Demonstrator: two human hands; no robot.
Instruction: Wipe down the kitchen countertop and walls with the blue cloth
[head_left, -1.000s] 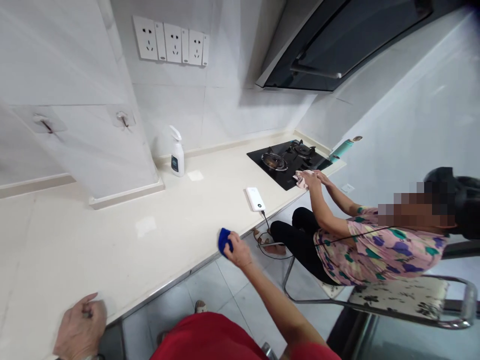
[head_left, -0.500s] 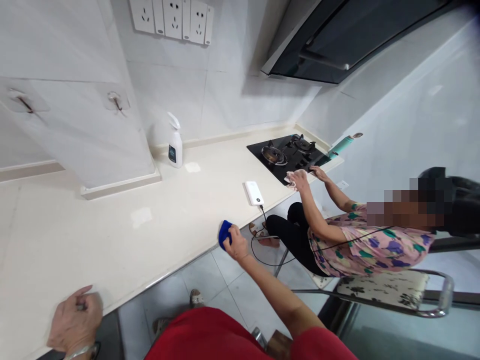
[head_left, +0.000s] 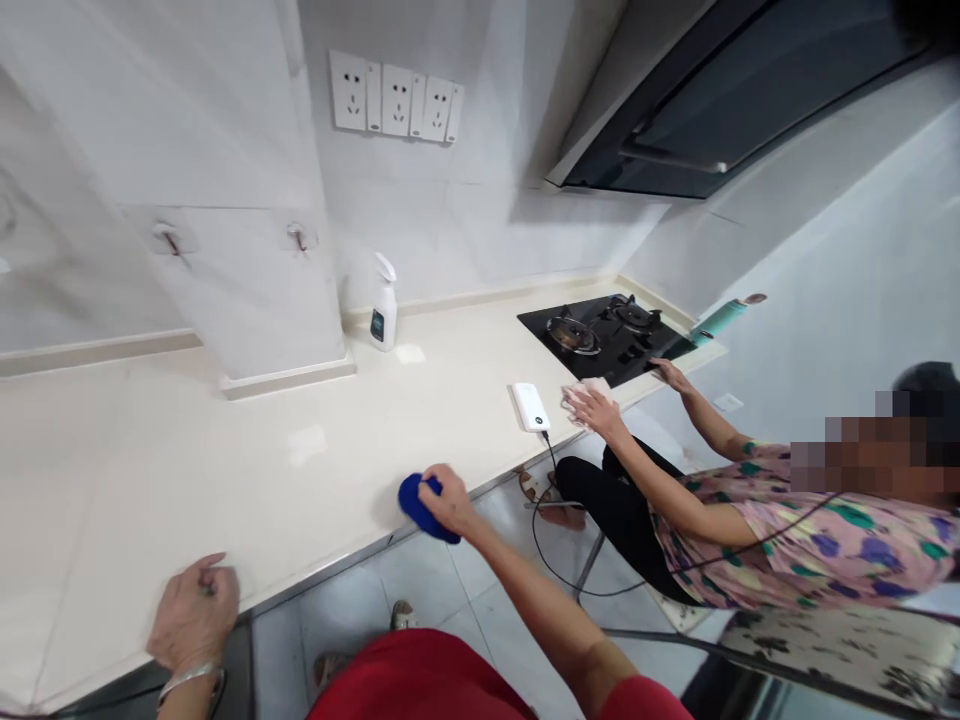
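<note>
My right hand [head_left: 448,499] is closed on a dark blue cloth [head_left: 420,503], folded into a rounded pad. The cloth lies over the front edge of the pale countertop [head_left: 247,480], partly beyond it. Farther left, my left hand [head_left: 193,615] rests on the counter close to the same edge. Its thumb and index finger are apart, with the other fingers mostly out of sight; it appears to hold nothing. A white power bank [head_left: 530,407] with a black cable lies to the right of the cloth.
A white spray bottle [head_left: 383,318] stands near the wall. Farther right, a co-worker's hand [head_left: 596,410] presses a pale cloth [head_left: 581,398] beside the black gas stove [head_left: 611,338]. A range hood [head_left: 675,110] hangs above it. A chair [head_left: 840,650] and the co-worker's legs occupy the right floor.
My right hand and the blue cloth have moved left along the counter edge. The co-worker's cloth has moved from the stove's edge onto the counter. My view has shifted; my left hand still rests there.
</note>
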